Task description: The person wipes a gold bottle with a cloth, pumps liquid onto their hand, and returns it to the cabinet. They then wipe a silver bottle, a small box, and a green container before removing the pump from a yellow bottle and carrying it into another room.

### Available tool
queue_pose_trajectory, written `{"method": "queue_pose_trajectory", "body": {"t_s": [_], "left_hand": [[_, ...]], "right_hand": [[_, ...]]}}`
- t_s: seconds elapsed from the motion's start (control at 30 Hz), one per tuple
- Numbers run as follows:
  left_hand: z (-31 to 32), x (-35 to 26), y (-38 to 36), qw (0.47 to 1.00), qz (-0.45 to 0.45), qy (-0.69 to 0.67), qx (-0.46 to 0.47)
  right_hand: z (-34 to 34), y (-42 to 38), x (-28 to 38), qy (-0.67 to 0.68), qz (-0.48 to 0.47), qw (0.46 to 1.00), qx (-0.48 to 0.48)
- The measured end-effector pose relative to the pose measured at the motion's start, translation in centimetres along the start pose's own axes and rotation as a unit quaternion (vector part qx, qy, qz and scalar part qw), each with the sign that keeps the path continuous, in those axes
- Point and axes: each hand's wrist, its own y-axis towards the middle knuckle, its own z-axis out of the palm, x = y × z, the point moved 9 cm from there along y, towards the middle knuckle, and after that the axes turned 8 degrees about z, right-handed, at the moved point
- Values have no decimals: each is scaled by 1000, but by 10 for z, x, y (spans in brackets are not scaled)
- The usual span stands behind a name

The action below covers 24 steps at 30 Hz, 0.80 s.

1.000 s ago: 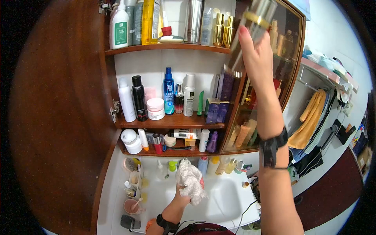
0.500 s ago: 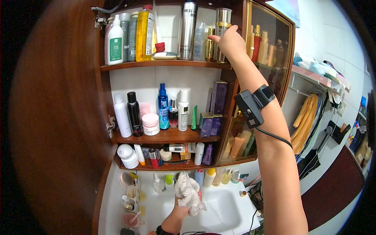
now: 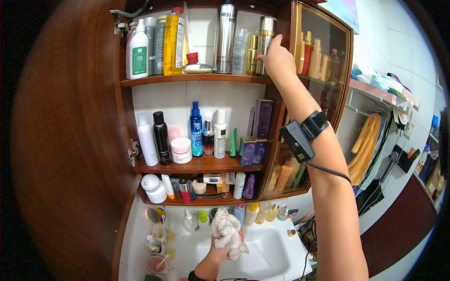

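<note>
My right hand (image 3: 280, 58) is raised to the right end of the top shelf, around a silver bottle (image 3: 267, 27) with a gold band. The thumb lies across its lower front and the index finger points up along its right side; the other fingers are hidden. A slim gold bottle (image 3: 252, 51) stands close to its left. Low over the white sink, my left hand (image 3: 217, 253) holds a crumpled white cloth (image 3: 228, 232). The cloth covers most of those fingers.
A brown wooden cabinet door (image 3: 70, 140) fills the left side. Several bottles line the top shelf (image 3: 197, 79), including a tall silver can (image 3: 226, 40). Below are more cosmetics shelves and the sink (image 3: 267, 250). A glass-fronted door (image 3: 323, 89) lies just right of my right hand.
The silver bottle now stands slightly lower and further back on the top shelf. My right hand has moved down a little with it. My left hand keeps the cloth over the sink.
</note>
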Motion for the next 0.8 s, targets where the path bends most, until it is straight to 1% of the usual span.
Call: {"method": "queue_pose_trajectory", "body": {"t_s": [0.07, 0.17, 0.23, 0.37, 0.47, 0.57, 0.63, 0.67, 0.7, 0.8], "left_hand": [[4, -1, 0, 1000, -5, 5, -5], [7, -1, 1, 1000, -8, -16, -18], [2, 5, 1, 999, -11, -48, -21], [4, 2, 1, 998, -8, -46, -40], [1, 2, 2, 997, -19, -56, -55], [-3, -1, 3, 995, -27, -55, -82], [-9, 2, 4, 992, -46, -69, -98], [-10, 4, 6, 992, -47, -84, -82], [-13, 6, 8, 992, -47, -99, -65], [-20, 11, 5, 996, -45, -47, -68]], "right_hand": [[-3, -5, -1, 28, -4, 1000, 2], [-3, -7, 0, 29, -18, 999, -14], [-4, -11, 2, 19, -33, 999, -32], [-11, -31, 2, -17, -32, 998, -48], [-36, -70, 7, 54, -118, 978, -162], [-36, -111, -1, 141, -152, 968, -141], [-22, -136, -10, 162, -152, 972, -72], [-14, -149, -13, 172, -149, 973, -34], [-10, -161, -17, 196, -150, 969, -22], [14, -184, -23, 164, -178, 970, 31]]}}
